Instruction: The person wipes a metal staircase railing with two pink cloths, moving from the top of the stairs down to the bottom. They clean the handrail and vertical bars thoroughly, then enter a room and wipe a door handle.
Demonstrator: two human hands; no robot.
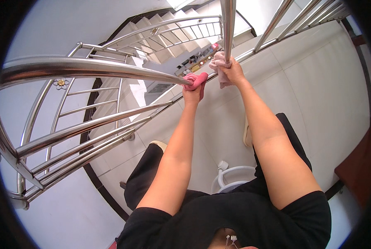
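My left hand grips a bright pink cloth wrapped around the lower part of a polished steel baluster. Farther right, my right hand is closed on a pale pink cloth, pressed about the lower part of another steel baluster. A loose end of the pale cloth hangs below that hand. The fingers of both hands are partly hidden by cloth and metal. Both forearms reach forward over the tiled floor.
Several more balusters continue to the right along a bottom rail. Past the railing, stairs descend beside a second handrail. A white stool or chair frame is between my legs. Red-brown furniture stands at right.
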